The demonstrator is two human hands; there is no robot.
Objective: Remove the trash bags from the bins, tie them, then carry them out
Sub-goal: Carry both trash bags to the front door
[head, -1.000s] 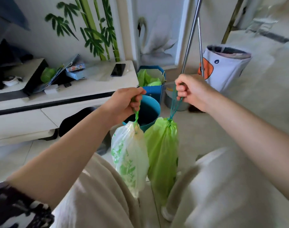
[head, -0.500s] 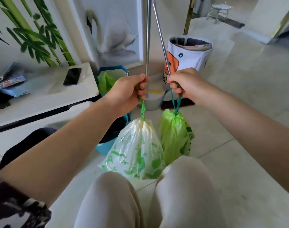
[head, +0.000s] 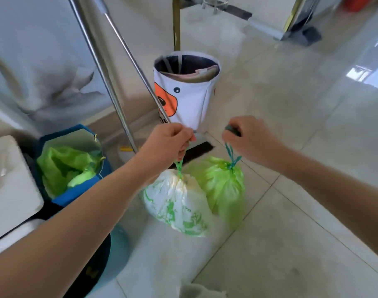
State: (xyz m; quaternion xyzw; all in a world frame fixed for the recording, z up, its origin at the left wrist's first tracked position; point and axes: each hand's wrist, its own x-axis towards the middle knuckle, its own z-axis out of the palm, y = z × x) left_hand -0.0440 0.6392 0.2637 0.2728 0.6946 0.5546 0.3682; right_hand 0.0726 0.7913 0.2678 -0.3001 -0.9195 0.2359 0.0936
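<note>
1. Grip, left hand (head: 169, 143): fingers curled tight round the green drawstring (head: 179, 166) of the white bag with green print (head: 177, 205), which hangs directly below the fist. The cinched neck indicates the bag is tied; holding by the cord lets the load hang clear of the body.
2. Grip, right hand (head: 248, 140): fingers closed round the teal drawstring (head: 232, 155) of the plain green bag (head: 222, 186). That bag hangs below the fist, and its side touches the white bag, since the two hands are held near each other.
3. Below both grips: pale floor tiles (head: 280, 244). Whether the bags clear the floor cannot be told.
4. To the left of the left grip: a blue bin (head: 76, 196) with a fresh green liner (head: 65, 166) inside, so it appears already re-bagged. A round teal bin (head: 117, 239) sits below the left forearm.
5. Beyond the grips: two metal poles (head: 110, 82) lean across the view, probably cleaning tools parked against the wall.
6. Farthest: a white fabric basket (head: 188, 93) with an orange patch. The dark marks near its base are partly hidden, and no writing is legible.
7. Judgement: removal and tying look complete; carrying out remains.
</note>
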